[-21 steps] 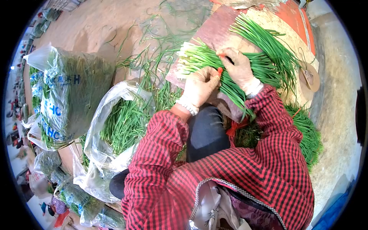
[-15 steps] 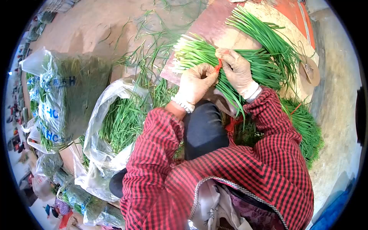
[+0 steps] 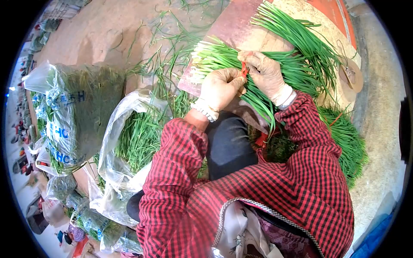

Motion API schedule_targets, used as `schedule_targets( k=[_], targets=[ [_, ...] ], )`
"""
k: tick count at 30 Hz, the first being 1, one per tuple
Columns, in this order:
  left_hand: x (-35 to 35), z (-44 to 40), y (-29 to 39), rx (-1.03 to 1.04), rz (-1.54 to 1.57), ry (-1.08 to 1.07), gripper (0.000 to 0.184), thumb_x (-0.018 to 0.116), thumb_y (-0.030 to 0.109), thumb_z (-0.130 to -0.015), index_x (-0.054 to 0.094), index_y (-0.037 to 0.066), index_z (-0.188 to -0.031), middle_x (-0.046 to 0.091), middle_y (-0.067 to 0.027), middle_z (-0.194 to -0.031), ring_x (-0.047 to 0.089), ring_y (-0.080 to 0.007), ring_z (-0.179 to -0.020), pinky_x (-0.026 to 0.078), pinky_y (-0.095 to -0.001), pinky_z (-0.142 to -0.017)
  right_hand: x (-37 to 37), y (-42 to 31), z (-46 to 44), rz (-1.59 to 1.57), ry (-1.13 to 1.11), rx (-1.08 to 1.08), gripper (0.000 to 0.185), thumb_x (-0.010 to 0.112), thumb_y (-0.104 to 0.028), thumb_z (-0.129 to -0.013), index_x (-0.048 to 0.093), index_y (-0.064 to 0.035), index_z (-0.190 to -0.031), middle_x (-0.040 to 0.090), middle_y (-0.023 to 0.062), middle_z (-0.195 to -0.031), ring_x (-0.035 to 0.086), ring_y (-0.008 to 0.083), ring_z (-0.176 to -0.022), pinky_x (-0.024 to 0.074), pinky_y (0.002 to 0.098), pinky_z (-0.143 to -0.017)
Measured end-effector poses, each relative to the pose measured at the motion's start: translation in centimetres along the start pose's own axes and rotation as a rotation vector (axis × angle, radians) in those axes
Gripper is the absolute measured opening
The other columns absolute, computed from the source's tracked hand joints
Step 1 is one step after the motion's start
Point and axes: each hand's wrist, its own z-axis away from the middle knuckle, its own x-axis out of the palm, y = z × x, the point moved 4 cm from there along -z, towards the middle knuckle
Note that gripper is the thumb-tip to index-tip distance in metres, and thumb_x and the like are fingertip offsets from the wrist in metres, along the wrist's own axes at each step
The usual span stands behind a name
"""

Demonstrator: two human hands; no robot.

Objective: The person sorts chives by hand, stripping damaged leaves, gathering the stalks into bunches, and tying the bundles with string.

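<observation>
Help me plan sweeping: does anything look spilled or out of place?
Loose chive-like stalks lie strewn across the floor beyond the open plastic bag. They look spilled, unlike the aligned bunches on the board.

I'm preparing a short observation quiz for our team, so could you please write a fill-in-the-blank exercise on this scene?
1. The left hand and right hand hold a tie coloured ____.
2. The stalks beneath it are pale at one end and ____ towards the other.
3. The checked sleeves are red and ____.
4. The lettering on the large plastic bag is ____.

Missing words: red; green; black; blue.
</observation>
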Motion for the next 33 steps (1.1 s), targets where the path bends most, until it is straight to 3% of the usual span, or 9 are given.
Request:
schedule_targets(
  k=[4, 11, 18, 22, 24, 26, 28, 31, 33],
  targets=[
    [-0.2, 0.1, -0.8, 0.012, 0.283, -0.075, 0.011, 0.061, 0.009, -0.091, 0.068, 0.0, -0.093, 0.068, -0.0046, -0.073, 0.061, -0.0096, -0.063, 0.05, -0.0239, -0.061, 0.3, 0.1, 0.1, 0.053, -0.017, -0.017, 0.03, 0.061, 0.006, -0.08, 0.065, -0.0075, -0.106, 0.066, 0.0111, -0.105, 0.066, 0.0252, -0.096, 0.053, 0.0291, -0.082],
    [0.0, -0.5, -0.4, -0.069, 0.12, 0.02, 0.012, 0.062, 0.011, -0.089, 0.068, 0.001, -0.089, 0.067, -0.0046, -0.069, 0.061, -0.0099, -0.06, 0.05, -0.0236, -0.058, 0.0, -0.1, 0.2, -0.014, 0.044, -0.048, 0.029, 0.06, 0.005, -0.079, 0.065, -0.009, -0.104, 0.065, 0.0103, -0.097, 0.065, 0.0286, -0.086, 0.0526, 0.0312, -0.073],
    [0.2, -0.7, 0.3, -0.056, -0.006, 0.132, 0.015, 0.063, 0.016, -0.087, 0.069, 0.003, -0.083, 0.066, -0.0036, -0.063, 0.062, -0.01, -0.056, 0.05, -0.0246, -0.056, -1.4, -1.2, -0.1, -0.042, -0.109, -0.004, 0.041, 0.062, -0.015, -0.084, 0.056, -0.0086, -0.125, 0.062, 0.0143, -0.108, 0.062, 0.0331, -0.096, 0.0505, 0.0376, -0.083],
    [0.3, -1.1, -0.5, 0.049, -0.065, 0.169, 0.018, 0.063, 0.024, -0.086, 0.07, 0.008, -0.083, 0.068, -0.0031, -0.063, 0.064, -0.0107, -0.056, 0.05, -0.0273, -0.058, -0.3, -1.0, 0.0, 0.005, -0.064, -0.077, 0.026, 0.061, -0.014, -0.088, 0.062, -0.0057, -0.113, 0.064, 0.0117, -0.103, 0.065, 0.0283, -0.09, 0.052, 0.0333, -0.077],
    [0.3, -0.7, -0.6, 0.038, -0.052, 0.133, 0.016, 0.063, 0.017, -0.09, 0.067, 0.001, -0.09, 0.067, -0.0049, -0.069, 0.061, -0.0093, -0.056, 0.05, -0.0243, -0.056, 0.1, 0.1, 0.2, -0.154, 0.0, 0.185, 0.017, 0.058, -0.008, -0.09, 0.065, -0.0043, -0.106, 0.066, 0.0105, -0.097, 0.065, 0.025, -0.085, 0.0519, 0.031, -0.073],
    [-0.1, 0.1, 0.0, 0.2, -0.288, 0.25, 0.017, 0.065, 0.02, -0.089, 0.068, 0.003, -0.091, 0.066, -0.0051, -0.067, 0.061, -0.0101, -0.056, 0.049, -0.0273, -0.055, 0.0, 0.2, 0.1, -0.138, 0.043, 0.141, 0.014, 0.057, -0.007, -0.091, 0.065, -0.0034, -0.102, 0.066, 0.0101, -0.094, 0.064, 0.0233, -0.083, 0.0513, 0.0304, -0.073],
    [-1.0, 1.5, 2.8, 0.235, -0.494, 0.324, 0.019, 0.065, 0.022, -0.088, 0.068, 0.007, -0.099, 0.069, -0.006, -0.08, 0.065, -0.0148, -0.071, 0.05, -0.031, -0.063, -0.4, 0.0, 0.0, -0.091, 0.088, 0.074, 0.013, 0.058, -0.009, -0.091, 0.065, -0.0041, -0.101, 0.066, 0.0101, -0.095, 0.064, 0.0249, -0.083, 0.0512, 0.031, -0.073],
    [-1.5, 3.0, 7.2, 0.791, -0.799, 0.404, 0.024, 0.056, 0.024, -0.09, 0.066, 0.012, -0.109, 0.065, -0.0069, -0.115, 0.059, -0.0269, -0.108, 0.042, -0.0402, -0.094, -0.9, -2.6, 0.1, 0.06, 0.031, 0.079, 0.008, 0.059, -0.01, -0.091, 0.063, -0.0041, -0.094, 0.064, 0.0111, -0.09, 0.063, 0.0284, -0.081, 0.0499, 0.0342, -0.069],
    [-2.7, 1.8, 6.8, 0.806, -0.976, 0.468, 0.025, 0.053, 0.027, -0.091, 0.067, 0.012, -0.107, 0.066, -0.0077, -0.113, 0.059, -0.0277, -0.108, 0.037, -0.0436, -0.1, -1.9, -6.1, -0.6, 0.073, 0.062, 0.013, 0.006, 0.061, -0.009, -0.09, 0.06, -0.003, -0.089, 0.062, 0.0109, -0.084, 0.062, 0.0281, -0.074, 0.0483, 0.0349, -0.065]
  ],
)
